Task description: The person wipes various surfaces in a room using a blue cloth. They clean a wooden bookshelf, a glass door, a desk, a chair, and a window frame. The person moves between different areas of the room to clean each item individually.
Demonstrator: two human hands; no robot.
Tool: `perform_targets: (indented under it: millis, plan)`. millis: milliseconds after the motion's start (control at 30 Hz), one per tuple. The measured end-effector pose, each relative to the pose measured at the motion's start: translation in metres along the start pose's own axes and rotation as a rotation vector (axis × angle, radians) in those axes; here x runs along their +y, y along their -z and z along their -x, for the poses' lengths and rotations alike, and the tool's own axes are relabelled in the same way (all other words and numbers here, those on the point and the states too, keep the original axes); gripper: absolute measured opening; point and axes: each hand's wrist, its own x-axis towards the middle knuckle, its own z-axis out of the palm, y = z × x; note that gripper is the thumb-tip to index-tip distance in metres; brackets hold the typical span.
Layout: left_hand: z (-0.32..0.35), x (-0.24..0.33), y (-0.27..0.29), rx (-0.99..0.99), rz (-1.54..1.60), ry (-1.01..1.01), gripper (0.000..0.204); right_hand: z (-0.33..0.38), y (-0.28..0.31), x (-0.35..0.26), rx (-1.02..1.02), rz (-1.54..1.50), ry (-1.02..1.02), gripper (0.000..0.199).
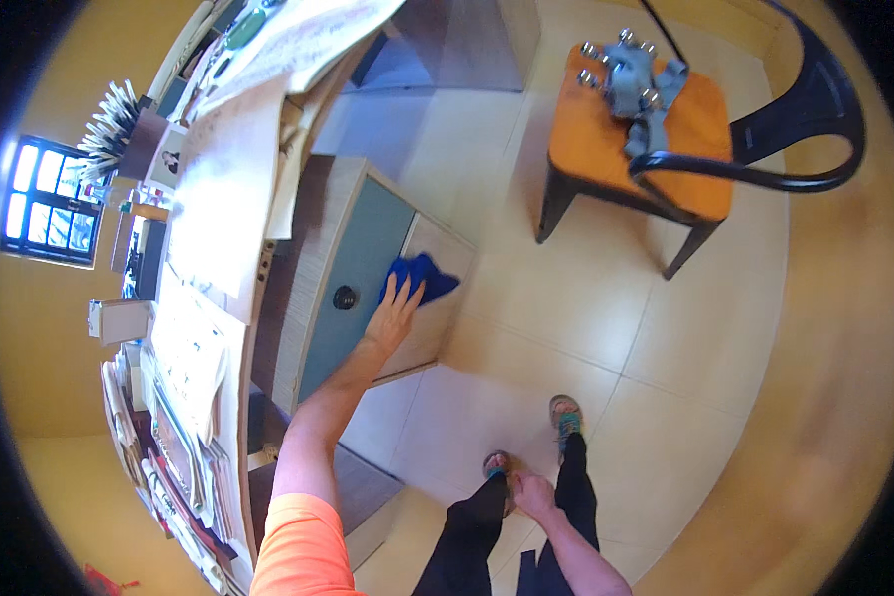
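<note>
Blue cloth (422, 275) under outstretched left hand (395, 316)

Head-worn fisheye — steeply downward, standing height

I see a soft, matt blue cloth (422, 275) under my left hand (395, 318), pressed against the cabinet door (363, 268), whose face looks like a smooth, matt grey-green laminate with a pale wood-grain frame. A dark round knob (345, 297) on it looks like shiny plastic or metal; I cannot tell which. The tabletop (223, 199) is pale wood or board, matt, with paper sheets (191, 348) lying on it. The floor (566, 328) is cream tile, smooth with a slight sheen. The chair (666, 129) has a dark, smooth metal frame and an orange seat with a matt finish; grey cloth with shiny metal pieces (638, 84) lies on it.
</note>
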Motion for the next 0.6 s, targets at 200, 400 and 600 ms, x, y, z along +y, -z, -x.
perform_targets:
  millis: [200, 400, 600]
  plan:
    - [0.054, 0.038, 0.037, -0.471, 0.498, -0.115, 0.039, 0.084, 0.045, 0.007, 0.068, -0.393, -0.126, 0.031]
    - [0.082, 0.017, 0.196, -0.419, 2.105, 0.375, 0.038, 0.101, 0.173, -0.097, 0.012, -1.396, -0.340, 0.069]
    - [0.118, -0.012, 0.423, 0.426, 1.952, 0.193, 0.066, 0.071, 0.274, -0.169, 0.026, -1.804, 0.092, 0.048]
